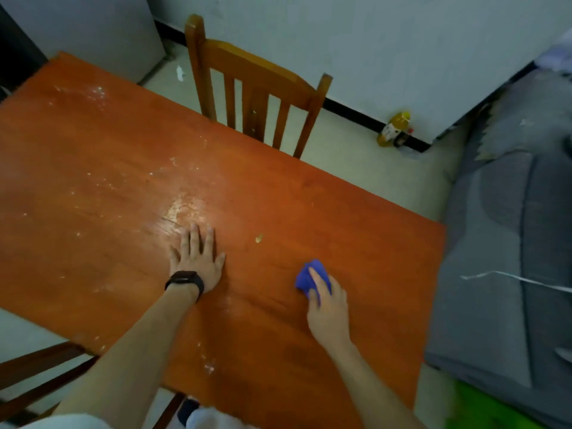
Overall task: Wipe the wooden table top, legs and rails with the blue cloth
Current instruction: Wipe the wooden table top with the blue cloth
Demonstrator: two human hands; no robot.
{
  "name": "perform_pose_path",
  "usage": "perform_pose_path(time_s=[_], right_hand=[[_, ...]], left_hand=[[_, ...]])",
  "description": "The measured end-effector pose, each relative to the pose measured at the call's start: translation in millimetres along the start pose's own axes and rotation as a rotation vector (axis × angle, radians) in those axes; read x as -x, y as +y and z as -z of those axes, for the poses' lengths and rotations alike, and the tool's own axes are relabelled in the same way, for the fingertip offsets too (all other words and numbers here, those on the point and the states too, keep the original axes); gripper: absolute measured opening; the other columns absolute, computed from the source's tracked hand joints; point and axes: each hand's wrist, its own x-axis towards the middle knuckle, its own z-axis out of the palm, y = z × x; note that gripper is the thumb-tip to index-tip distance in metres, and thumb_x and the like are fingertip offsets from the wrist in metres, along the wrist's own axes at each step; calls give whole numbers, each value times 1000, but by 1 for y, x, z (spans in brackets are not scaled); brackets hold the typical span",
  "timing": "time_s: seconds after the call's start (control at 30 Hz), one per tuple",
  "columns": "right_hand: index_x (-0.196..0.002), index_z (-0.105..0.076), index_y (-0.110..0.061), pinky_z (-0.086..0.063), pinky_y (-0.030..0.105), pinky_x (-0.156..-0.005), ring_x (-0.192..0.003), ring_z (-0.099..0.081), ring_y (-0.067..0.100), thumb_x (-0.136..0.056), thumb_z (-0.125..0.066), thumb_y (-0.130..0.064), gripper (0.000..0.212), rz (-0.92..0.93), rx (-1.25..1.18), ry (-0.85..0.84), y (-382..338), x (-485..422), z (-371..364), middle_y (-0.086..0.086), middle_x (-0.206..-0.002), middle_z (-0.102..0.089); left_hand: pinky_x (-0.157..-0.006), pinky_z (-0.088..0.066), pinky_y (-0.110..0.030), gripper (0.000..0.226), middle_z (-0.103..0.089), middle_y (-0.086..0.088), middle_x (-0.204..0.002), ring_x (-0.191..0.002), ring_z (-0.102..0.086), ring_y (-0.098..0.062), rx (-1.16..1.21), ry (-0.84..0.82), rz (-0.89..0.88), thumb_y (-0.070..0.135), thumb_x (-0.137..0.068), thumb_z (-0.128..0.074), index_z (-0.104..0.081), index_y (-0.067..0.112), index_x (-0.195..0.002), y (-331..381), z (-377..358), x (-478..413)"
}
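The wooden table top (123, 168) is reddish-brown and fills the middle of the view, with white dusty smears across its left and centre. My left hand (196, 258), with a black band on the wrist, lies flat on the top, fingers spread. To its right, my right hand (328, 305) presses the bunched blue cloth (306, 275) onto the table near the right end. A small yellowish crumb (259, 239) lies on the wood between the hands. The table's legs and rails are hidden under the top.
A wooden chair (257, 88) stands at the table's far side. Another chair's dark frame (40, 373) shows at the lower left. A yellow bottle (393, 130) stands on the floor by the wall. A grey sofa (507, 243) flanks the table's right end.
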Motion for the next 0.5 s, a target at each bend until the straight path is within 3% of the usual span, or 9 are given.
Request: perform_pose_path(time_s=[0.13, 0.27, 0.37, 0.43, 0.5], right_hand=[[-145, -38, -38, -41, 46, -95, -116, -47, 34, -97, -39, -34, 48, 182, 139, -110, -47, -8, -15, 6, -145, -44], [-147, -32, -39, -39, 47, -92, -118, -41, 34, -98, -44, -28, 52, 357, 226, -199, -77, -17, -29, 4, -151, -34], [-149, -18, -44, -34, 47, -98, -125, -28, 33, -93, -50, -19, 69, 408, 347, -316, -76, 7, -48, -2, -160, -16], [-148, -23, -45, -34, 47, -97, -125, -28, 32, -89, -50, -14, 72, 461, 332, -359, -65, 24, -49, -4, -160, -18], [-142, -40, -45, -36, 46, -94, -122, -37, 32, -84, -49, -14, 66, 605, 272, -467, -53, 47, -46, -6, -156, -31]], left_hand=[[-120, -3, -57, 61, 4, 0, -165, -152, 4, -24, 30, 130, -90, 50, -102, -23, 2, 36, -156, -21, -23, 57], [-121, -3, -55, 65, 11, 2, -165, -152, 6, -23, 99, 50, 54, 48, -101, -30, 5, 40, -155, -38, -60, 117], [-120, -1, -57, 68, 18, -1, -163, -151, 10, -25, 65, 21, 141, 51, -101, -29, 15, 42, -152, -44, -85, 141], [-120, 2, -57, 66, 19, -1, -163, -151, 11, -26, 52, 24, 154, 50, -101, -26, 16, 43, -151, -43, -93, 149], [-119, 3, -56, 63, 17, -1, -164, -151, 10, -26, 58, 26, 143, 47, -102, -25, 12, 43, -153, -41, -93, 154]])
